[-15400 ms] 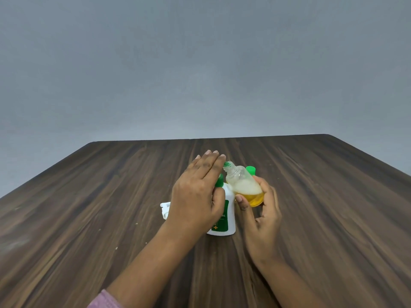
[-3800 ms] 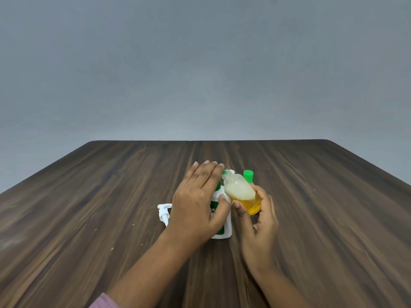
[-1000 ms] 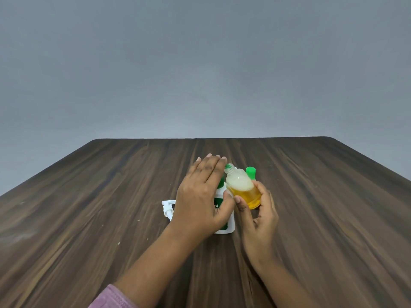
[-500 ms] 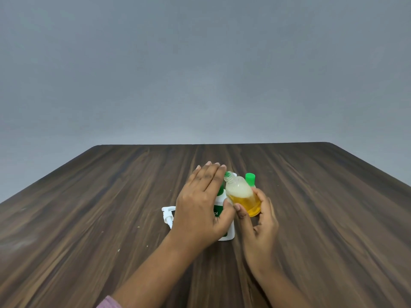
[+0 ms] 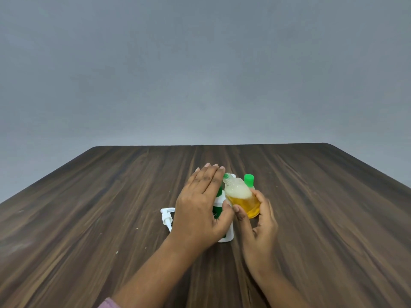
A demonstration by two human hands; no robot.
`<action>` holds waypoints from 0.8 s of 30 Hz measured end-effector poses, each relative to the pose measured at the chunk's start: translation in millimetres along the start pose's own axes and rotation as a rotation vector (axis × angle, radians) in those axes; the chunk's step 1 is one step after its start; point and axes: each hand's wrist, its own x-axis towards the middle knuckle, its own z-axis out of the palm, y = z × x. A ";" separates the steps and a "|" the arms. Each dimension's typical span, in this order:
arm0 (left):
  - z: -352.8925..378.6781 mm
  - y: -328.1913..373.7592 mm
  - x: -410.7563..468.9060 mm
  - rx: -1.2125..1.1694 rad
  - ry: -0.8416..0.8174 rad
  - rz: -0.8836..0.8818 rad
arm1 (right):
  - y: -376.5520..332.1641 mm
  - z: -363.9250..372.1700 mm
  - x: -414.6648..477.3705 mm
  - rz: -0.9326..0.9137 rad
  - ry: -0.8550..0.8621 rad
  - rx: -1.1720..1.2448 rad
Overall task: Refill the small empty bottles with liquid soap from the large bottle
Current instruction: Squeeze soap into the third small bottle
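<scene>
Dark wood-grain surface (image 5: 106, 218) carries the large white green-labelled plastic bottle (image 5: 228, 235), clasped by the left grip (image 5: 200, 207), while the right grip (image 5: 259, 227), just beside, holds the small clear half-filled bottle (image 5: 241, 200), neck tilted leftward toward it.

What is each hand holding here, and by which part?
The right hand grips the small bottle by its lower body; the left hand holds the large bottle around its body.

light: soft, even, rather dim, no clear source | shadows: faint, diffuse on worktop (image 5: 89, 218) | glare: pale sheen at worktop's left, amber glow through small bottle (image 5: 243, 202) | focus: soft lower corners | distortion: wide-angle, worktop edges splay
</scene>
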 end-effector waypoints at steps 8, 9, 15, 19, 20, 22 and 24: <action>1.1 -1.6 2.3 0.033 -0.008 0.003 | 0.6 2.6 1.3 0.005 -0.007 0.014; 3.6 -2.5 -0.3 0.023 -0.010 -0.005 | 0.6 1.2 1.4 0.002 -0.002 0.002; 0.6 -0.1 -0.8 0.005 -0.006 0.013 | -2.4 0.0 -0.3 -0.008 -0.007 0.007; -5.8 1.8 5.3 0.037 -0.005 0.026 | -3.2 3.3 -1.0 0.003 -0.015 0.060; -5.7 1.8 4.8 0.043 -0.008 0.027 | -3.1 3.2 -0.9 0.006 -0.016 0.066; -2.2 0.7 1.5 0.034 -0.011 0.018 | -2.3 2.2 -0.8 0.002 -0.013 0.051; 2.9 -0.9 -1.8 0.014 -0.012 -0.001 | -1.2 0.5 0.4 -0.009 -0.007 0.013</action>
